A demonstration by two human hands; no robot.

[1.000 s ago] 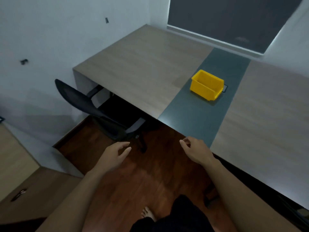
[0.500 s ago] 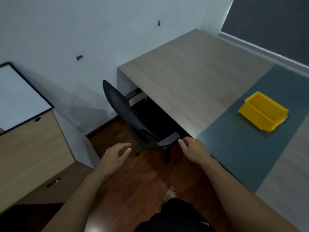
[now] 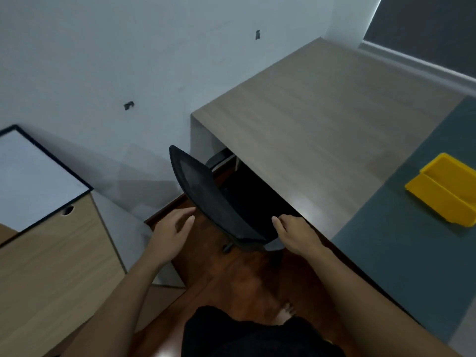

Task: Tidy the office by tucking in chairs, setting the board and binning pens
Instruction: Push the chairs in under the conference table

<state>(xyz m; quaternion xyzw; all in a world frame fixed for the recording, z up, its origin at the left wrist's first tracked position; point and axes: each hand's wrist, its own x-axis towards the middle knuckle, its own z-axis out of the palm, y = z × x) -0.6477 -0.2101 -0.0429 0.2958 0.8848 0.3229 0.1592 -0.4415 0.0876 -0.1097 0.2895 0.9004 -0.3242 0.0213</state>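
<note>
A black mesh office chair point(image 3: 206, 194) stands at the left end of the wooden desk point(image 3: 322, 119), its seat partly under the desktop and its backrest sticking out. My left hand point(image 3: 172, 233) hovers open just left of the backrest, not touching it. My right hand point(image 3: 296, 233) is open by the chair's near end and the desk edge; whether it touches is unclear. A yellow bin point(image 3: 445, 189) sits on the desk's grey-green strip point(image 3: 401, 240). A whiteboard point(image 3: 31, 176) with a black frame leans on the wall at far left.
A low wooden cabinet point(image 3: 51, 266) stands to the left under the whiteboard. Dark wood floor point(image 3: 231, 279) lies between cabinet and desk. My bare foot point(image 3: 286, 313) and dark shorts show at the bottom. A dark window blind point(image 3: 425, 29) is at top right.
My view has swung left and closer to the chair. Both hands now sit on either side of its backrest. The whiteboard and cabinet have come into view; the yellow bin slid to the right edge.
</note>
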